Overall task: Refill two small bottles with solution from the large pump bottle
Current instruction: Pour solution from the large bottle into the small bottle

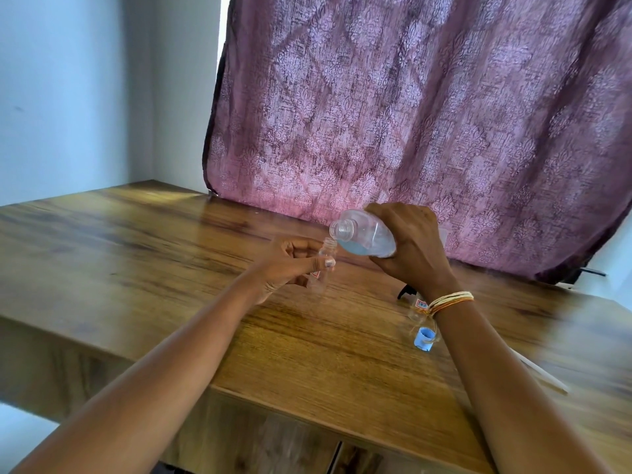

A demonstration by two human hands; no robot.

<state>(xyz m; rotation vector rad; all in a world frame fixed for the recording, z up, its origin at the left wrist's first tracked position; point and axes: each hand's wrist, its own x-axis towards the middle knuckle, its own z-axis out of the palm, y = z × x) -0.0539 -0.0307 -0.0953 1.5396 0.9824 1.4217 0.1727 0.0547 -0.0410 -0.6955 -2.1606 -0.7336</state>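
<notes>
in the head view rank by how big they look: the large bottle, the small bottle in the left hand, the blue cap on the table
1. large bottle, held tilted in the right hand
2. small bottle, gripped by the left hand
3. blue cap, smallest although it lies nearer the camera

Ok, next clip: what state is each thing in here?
Large bottle: uncapped, tipped sideways, little blue solution left, held by right hand.
Small bottle: uncapped, upright, looks empty, held by left hand.
Second small bottle: on table, partly hidden.
Blue cap: off, lying on table.
</notes>
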